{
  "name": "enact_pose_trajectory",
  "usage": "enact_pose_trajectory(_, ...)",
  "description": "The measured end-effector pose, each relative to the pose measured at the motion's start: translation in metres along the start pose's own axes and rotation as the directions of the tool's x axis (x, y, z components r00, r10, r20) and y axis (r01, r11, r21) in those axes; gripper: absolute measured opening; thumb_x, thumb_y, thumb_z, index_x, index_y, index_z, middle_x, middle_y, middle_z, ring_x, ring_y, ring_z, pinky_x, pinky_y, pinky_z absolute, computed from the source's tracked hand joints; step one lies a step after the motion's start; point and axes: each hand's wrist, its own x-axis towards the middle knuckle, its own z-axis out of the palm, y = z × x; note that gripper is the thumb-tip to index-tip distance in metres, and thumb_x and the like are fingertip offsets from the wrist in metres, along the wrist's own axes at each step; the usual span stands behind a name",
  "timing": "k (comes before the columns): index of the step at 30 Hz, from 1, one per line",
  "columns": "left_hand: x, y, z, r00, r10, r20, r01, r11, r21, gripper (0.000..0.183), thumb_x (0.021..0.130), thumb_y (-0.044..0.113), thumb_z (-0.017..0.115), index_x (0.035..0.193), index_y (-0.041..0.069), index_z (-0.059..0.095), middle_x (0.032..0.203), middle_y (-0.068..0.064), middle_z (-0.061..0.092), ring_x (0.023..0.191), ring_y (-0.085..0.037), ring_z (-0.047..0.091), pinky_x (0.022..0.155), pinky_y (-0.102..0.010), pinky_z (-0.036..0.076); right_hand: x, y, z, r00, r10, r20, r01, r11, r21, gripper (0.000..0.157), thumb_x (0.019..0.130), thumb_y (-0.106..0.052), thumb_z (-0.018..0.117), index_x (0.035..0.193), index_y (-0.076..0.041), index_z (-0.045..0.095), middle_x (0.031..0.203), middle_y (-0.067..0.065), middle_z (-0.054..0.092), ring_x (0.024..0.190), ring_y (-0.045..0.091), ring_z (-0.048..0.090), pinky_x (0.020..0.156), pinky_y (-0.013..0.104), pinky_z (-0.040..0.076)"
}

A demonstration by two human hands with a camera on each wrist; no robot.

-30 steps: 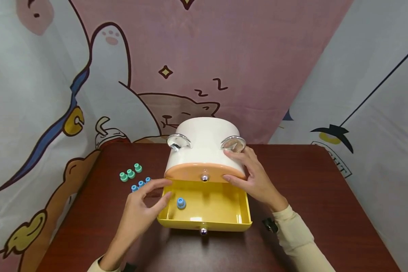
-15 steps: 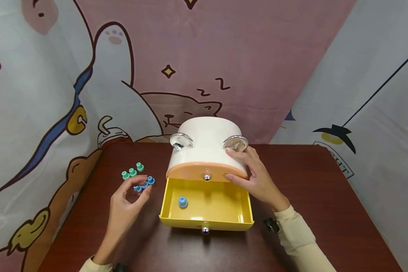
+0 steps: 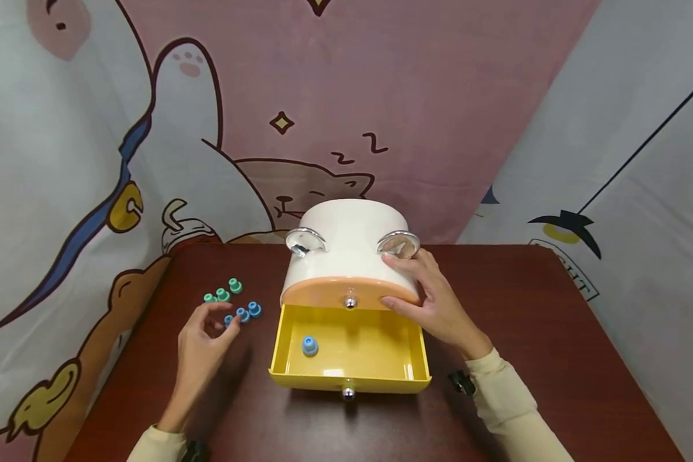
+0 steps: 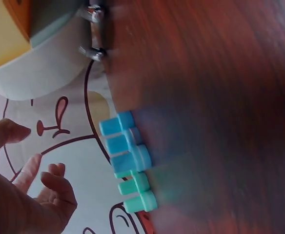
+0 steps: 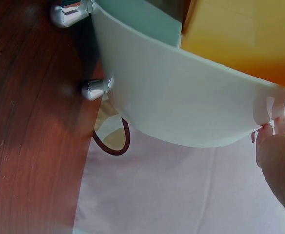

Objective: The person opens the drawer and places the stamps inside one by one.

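Left hand [image 3: 201, 340] just beside three blue caps [image 3: 243, 314] on the bench [image 3: 548, 359], grip moderately wide, thumb and index apart, three green caps [image 3: 235, 286] near. Right hand [image 3: 436, 308] grips the side of the white box [image 3: 349, 237], thumb on the orange front [image 3: 317, 292]. Another blue cap [image 3: 309, 346] stands in the left half of the pulled-out yellow drawer [image 3: 360, 350].

Pink section of printed cloth backdrop [image 3: 439, 96]: two dark "Z" letters [image 3: 375, 142], above the sleeping beige cartoon cat [image 3: 308, 186].
White cloth section at right [image 3: 647, 212]: slanted, dark-outlined rectangular sign [image 3: 577, 279], letters ending in "HT", the rest unclear.
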Motion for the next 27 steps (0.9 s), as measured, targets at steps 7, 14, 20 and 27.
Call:
enact_pose_trajectory(7,0.008,-0.017,-0.006,0.989,-0.137,0.057,0.128,0.982,0.137,0.030,0.087,0.011,0.090,0.113,0.008,0.075,0.069,-0.003,0.060,0.064,-0.018,0.054,0.056,-0.031,0.041,-0.001,0.000,0.002,1.000,-0.006,0.005,0.006,1.000,0.000,0.079,0.082,-0.002,0.093,0.154,-0.018,0.063,0.152,0.005,0.056,0.136,0.027,0.045,0.112,0.036,0.038)
enact_pose_trajectory(14,0.016,-0.034,-0.003,0.964,-0.226,0.141,0.201,0.965,0.170,0.031,0.087,0.008,0.088,0.115,0.005,0.074,0.067,-0.003,0.059,0.062,-0.019,0.055,0.056,-0.032,0.042,0.000,-0.001,0.000,1.000,0.006,0.014,-0.005,1.000,-0.002,0.078,0.083,-0.003,0.093,0.154,-0.019,0.063,0.155,0.004,0.054,0.139,0.027,0.043,0.113,0.040,0.037)
enact_pose_trajectory(20,0.021,-0.046,0.002,0.972,-0.204,0.116,0.183,0.969,0.168,0.022,0.088,0.009,0.089,0.107,0.005,0.078,0.064,-0.003,0.060,0.061,-0.020,0.056,0.054,-0.033,0.042,0.000,0.000,-0.001,1.000,0.005,0.014,-0.005,1.000,-0.010,0.078,0.083,-0.003,0.093,0.154,-0.019,0.063,0.155,0.004,0.054,0.139,0.027,0.043,0.113,0.041,0.037)
enact_pose_trajectory(27,0.024,-0.050,0.004,0.978,-0.185,0.100,0.166,0.971,0.175,0.018,0.089,0.010,0.090,0.102,0.006,0.078,0.082,-0.010,0.077,0.068,-0.019,0.063,0.060,-0.034,0.044,0.000,0.000,-0.002,1.000,-0.002,0.012,0.002,1.000,-0.003,0.079,0.083,-0.002,0.093,0.154,-0.018,0.063,0.155,0.005,0.054,0.139,0.027,0.043,0.114,0.042,0.037)
